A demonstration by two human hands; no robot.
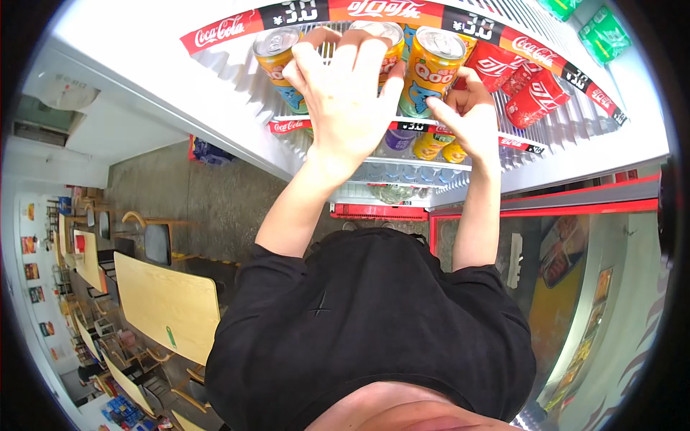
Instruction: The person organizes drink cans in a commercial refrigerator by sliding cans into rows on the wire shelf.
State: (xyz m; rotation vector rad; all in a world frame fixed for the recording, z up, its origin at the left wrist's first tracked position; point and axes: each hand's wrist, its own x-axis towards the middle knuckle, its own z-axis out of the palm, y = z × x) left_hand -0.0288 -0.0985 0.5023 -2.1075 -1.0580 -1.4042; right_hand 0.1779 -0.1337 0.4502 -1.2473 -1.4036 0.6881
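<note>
My left hand (347,97) reaches onto the fridge shelf with its fingers spread over a Qoo can (398,51), covering most of it. Whether the fingers grip that can is hidden. Left of this hand stands another orange Qoo can (280,67), close to the fingers. My right hand (469,110) is at the lower right side of a third Qoo can (431,70). Its thumb overlaps the can's front edge and its other fingers curl at the side; a firm hold cannot be made out. All three cans look upright.
Red Coca-Cola cans (539,99) occupy the shelf's right part. A price strip (396,9) crosses above the cans. Bottles (431,144) stand on a lower shelf. The red-edged glass door (544,207) is swung out at right. Wooden tables (167,301) and chairs (157,242) are at left.
</note>
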